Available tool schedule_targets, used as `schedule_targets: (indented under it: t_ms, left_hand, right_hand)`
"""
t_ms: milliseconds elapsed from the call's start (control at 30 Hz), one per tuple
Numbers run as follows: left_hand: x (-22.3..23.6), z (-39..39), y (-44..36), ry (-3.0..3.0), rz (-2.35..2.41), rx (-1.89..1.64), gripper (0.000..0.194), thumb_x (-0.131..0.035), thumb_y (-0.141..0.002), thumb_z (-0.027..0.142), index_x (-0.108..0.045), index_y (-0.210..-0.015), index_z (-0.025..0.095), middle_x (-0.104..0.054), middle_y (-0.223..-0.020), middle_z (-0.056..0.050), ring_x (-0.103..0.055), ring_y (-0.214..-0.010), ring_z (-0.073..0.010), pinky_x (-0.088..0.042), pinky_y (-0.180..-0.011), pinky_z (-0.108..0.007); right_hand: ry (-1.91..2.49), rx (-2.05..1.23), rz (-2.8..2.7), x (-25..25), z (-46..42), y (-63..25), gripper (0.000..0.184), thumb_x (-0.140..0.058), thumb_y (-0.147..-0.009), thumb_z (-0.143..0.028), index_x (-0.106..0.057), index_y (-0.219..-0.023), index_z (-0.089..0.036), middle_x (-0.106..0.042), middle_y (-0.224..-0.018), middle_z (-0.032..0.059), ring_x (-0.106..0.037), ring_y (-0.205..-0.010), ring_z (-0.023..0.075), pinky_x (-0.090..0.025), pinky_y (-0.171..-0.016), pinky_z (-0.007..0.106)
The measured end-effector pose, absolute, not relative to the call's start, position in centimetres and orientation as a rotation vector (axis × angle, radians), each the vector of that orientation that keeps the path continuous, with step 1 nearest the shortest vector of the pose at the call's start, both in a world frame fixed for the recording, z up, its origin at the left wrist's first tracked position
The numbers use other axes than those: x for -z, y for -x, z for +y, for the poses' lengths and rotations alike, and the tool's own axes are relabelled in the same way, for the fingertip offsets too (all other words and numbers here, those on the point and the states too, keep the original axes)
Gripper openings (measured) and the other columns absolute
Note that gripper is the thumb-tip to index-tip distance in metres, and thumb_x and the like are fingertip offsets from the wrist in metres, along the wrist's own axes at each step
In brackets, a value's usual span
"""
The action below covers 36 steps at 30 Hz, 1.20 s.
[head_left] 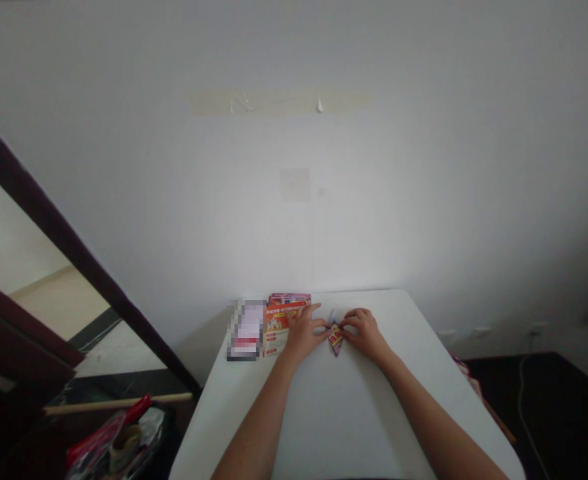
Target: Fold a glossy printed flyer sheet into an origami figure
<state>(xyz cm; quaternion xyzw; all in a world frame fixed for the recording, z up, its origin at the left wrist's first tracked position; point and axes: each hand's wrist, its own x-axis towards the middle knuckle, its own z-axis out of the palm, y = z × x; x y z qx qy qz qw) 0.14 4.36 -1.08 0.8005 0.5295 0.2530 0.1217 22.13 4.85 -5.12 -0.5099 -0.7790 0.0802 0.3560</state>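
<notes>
A small piece of folded printed paper [335, 340], purple, red and yellow, lies on the white table with its pointed end toward me. My left hand [304, 331] pinches its upper left edge between thumb and index finger, the other fingers raised and spread. From the other side, my right hand [364, 330] grips the upper right edge, its fingers curled. Both sets of fingertips almost meet at the paper's top. Beside my left hand, partly covered by it, lies an orange printed leaflet [275, 327].
Left of the leaflet is a pixelated, phone-like object [247, 330]. More purple leaflets [289, 298] lie at the back of the table [344, 420], against the wall. A bag of items [124, 440] stands on the floor at left, near a dark-framed mirror. A cable [521, 387] hangs at right.
</notes>
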Motion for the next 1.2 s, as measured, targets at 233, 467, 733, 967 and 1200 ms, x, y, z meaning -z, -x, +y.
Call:
schedule_targets:
  t_ms: [233, 467, 733, 967, 1200]
  left_hand:
    - [1.4, 4.1, -1.3, -2.293, 1.66, -0.776, 0.01, -0.071, -0.082, 0.042, -0.076, -0.083, 0.033, -0.052, -0.145, 0.003, -0.034, -0.139, -0.0335, -0.003, -0.111, -0.077]
    - [1.2, 4.0, -2.4, -2.208, 1.781, -0.799, 0.01, -0.075, -0.079, 0.04, -0.075, -0.083, 0.031, -0.05, -0.146, 0.0, -0.032, -0.139, -0.0348, -0.006, -0.11, -0.078]
    - [1.5, 4.7, -2.3, -2.16, 1.779, -0.762, 0.013, -0.077, -0.076, 0.042, -0.077, -0.088, 0.038, -0.048, -0.149, 0.004, -0.03, -0.14, -0.0403, -0.008, -0.109, -0.08]
    - [1.2, 4.6, -2.2, -2.158, 1.795, -0.721, 0.011, -0.075, -0.077, 0.044, -0.077, -0.086, 0.038, -0.046, -0.151, 0.006, -0.028, -0.141, -0.0426, -0.01, -0.106, -0.083]
    - [0.9, 4.9, -1.4, -2.154, 1.757, -0.646, 0.014, -0.076, -0.077, 0.039, -0.077, -0.09, 0.041, -0.045, -0.152, 0.007, -0.023, -0.144, -0.0446, -0.009, -0.104, -0.084]
  right_hand:
    - [1.419, -0.206, -1.965, 5.0, 5.1, -21.8, 0.011, -0.069, -0.083, -0.036, -0.078, -0.087, -0.032, -0.067, -0.104, 0.0057, -0.054, -0.108, 0.0263, -0.042, -0.096, 0.042]
    - [1.527, -0.124, -1.92, 4.3, 4.4, -20.7, 0.011, -0.071, -0.081, -0.038, -0.075, -0.088, -0.03, -0.063, -0.105, 0.0068, -0.052, -0.11, 0.0275, -0.041, -0.096, 0.043]
    - [1.642, -0.123, -1.903, 3.7, 4.4, -20.2, 0.014, -0.076, -0.076, -0.037, -0.072, -0.088, -0.031, -0.059, -0.114, 0.0058, -0.048, -0.113, 0.0293, -0.036, -0.099, 0.05]
    - [1.604, -0.121, -1.868, 4.3, 4.7, -20.2, 0.013, -0.077, -0.075, -0.039, -0.073, -0.087, -0.034, -0.06, -0.114, 0.004, -0.048, -0.113, 0.0284, -0.036, -0.099, 0.049]
    - [1.6, -0.188, -1.889, 4.4, 4.9, -20.7, 0.015, -0.073, -0.077, -0.03, -0.076, -0.088, -0.039, -0.06, -0.117, 0.0017, -0.048, -0.114, 0.0273, -0.036, -0.1, 0.048]
